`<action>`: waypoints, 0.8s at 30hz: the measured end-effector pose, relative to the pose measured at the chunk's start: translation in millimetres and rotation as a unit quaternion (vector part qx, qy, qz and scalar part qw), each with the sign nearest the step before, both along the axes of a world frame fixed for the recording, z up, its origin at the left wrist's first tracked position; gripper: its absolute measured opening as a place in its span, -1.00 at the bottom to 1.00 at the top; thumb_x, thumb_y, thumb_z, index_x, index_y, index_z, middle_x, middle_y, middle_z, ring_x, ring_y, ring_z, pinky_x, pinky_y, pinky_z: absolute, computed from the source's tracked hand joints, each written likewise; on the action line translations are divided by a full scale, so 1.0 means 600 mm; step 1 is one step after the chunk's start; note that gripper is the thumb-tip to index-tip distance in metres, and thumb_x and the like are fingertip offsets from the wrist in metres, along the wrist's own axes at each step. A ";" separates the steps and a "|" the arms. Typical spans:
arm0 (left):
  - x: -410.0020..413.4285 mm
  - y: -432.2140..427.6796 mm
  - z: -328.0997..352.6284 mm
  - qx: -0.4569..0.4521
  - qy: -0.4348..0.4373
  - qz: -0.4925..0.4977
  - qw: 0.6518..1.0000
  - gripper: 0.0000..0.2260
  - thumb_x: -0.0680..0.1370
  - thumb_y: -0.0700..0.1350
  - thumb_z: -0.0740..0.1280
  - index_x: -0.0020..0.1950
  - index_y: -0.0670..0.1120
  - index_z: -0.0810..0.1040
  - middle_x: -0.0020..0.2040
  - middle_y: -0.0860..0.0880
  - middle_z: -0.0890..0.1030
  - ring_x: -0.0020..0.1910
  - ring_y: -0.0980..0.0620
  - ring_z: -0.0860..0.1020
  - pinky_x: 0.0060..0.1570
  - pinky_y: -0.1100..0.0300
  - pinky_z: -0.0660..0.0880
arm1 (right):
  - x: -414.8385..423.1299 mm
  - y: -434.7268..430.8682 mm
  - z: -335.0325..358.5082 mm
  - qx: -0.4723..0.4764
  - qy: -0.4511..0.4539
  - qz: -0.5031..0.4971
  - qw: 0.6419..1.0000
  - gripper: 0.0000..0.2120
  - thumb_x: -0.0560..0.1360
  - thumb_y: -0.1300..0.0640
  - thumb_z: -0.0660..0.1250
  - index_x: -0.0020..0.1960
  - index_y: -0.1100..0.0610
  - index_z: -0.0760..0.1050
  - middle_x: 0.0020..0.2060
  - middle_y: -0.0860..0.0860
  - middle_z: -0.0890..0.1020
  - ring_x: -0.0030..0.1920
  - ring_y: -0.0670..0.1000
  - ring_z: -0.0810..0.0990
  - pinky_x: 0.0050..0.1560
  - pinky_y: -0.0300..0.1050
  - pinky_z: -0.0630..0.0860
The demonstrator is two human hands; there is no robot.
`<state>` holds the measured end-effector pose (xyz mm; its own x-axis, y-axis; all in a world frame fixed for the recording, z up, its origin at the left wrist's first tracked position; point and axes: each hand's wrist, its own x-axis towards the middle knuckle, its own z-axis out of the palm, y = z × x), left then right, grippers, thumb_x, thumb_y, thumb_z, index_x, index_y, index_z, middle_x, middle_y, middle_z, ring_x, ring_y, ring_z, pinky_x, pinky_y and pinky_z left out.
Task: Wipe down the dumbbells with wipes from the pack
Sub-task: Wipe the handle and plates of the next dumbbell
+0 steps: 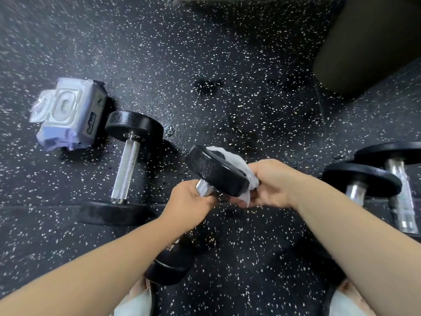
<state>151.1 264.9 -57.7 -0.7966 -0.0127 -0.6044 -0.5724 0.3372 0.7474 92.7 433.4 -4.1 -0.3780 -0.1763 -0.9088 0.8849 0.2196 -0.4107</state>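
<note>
A black dumbbell with a knurled steel handle is lifted off the floor at the centre of the head view. My left hand grips its handle from below. My right hand holds a white wipe pressed against the far face and rim of the dumbbell's upper head. The lower head hangs under my left forearm. The wipes pack, pale with its lid flipped open, lies on the floor at the left.
A second dumbbell lies on the speckled rubber floor beside the pack. Two more dumbbells lie at the right edge. A dark padded object fills the upper right corner. My knees show at the bottom edge.
</note>
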 end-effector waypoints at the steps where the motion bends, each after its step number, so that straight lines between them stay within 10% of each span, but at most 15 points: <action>1: -0.001 0.003 0.004 -0.007 0.000 -0.004 1.000 -0.71 0.40 -0.33 0.35 -0.46 -0.04 0.44 -0.55 0.11 0.33 -0.52 0.10 0.23 -0.51 0.27 0.15 | -0.004 -0.005 -0.005 -0.017 -0.017 -0.032 0.999 -0.66 0.49 0.34 0.02 0.11 0.29 0.52 0.00 0.30 0.53 0.02 0.29 0.57 0.17 0.22 0.53; 11: -0.010 -0.002 -0.003 -0.063 0.011 0.033 0.997 -0.71 0.19 -0.04 0.29 -0.24 -0.24 0.51 -0.47 0.00 0.43 -0.45 0.01 0.33 -0.40 0.11 0.30 | 0.029 -0.028 0.003 -0.007 0.020 -0.136 0.991 -0.53 0.46 0.43 -0.07 0.31 0.33 0.37 -0.21 0.27 0.56 -0.11 0.23 0.61 0.11 0.19 0.57; 18: -0.021 -0.008 -0.014 -0.060 0.002 0.066 0.996 -0.77 0.37 -0.11 0.38 -0.39 -0.09 0.37 -0.47 -0.04 0.40 -0.46 -0.01 0.31 -0.42 0.10 0.31 | 0.028 -0.049 0.004 -0.016 0.028 -0.177 0.984 -0.68 0.45 0.39 0.10 0.18 0.25 0.39 0.18 0.22 0.57 0.18 0.16 0.55 0.25 0.03 0.44; 24: -0.017 -0.007 -0.013 -0.042 -0.017 0.043 0.998 -0.71 0.27 -0.03 0.38 -0.25 -0.26 0.46 -0.46 -0.05 0.39 -0.46 0.00 0.29 -0.42 0.10 0.29 | -0.002 -0.036 -0.029 0.056 0.053 -0.107 0.991 -0.71 0.53 0.06 0.25 0.19 0.14 0.53 0.01 0.14 0.66 0.01 0.14 0.65 -0.02 0.03 0.61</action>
<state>140.7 260.7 -65.5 -0.7700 -0.1317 -0.6243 -0.6258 0.3467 0.6987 91.7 412.1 -21.8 -0.4900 0.0188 -0.8715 0.8695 0.0815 -0.4871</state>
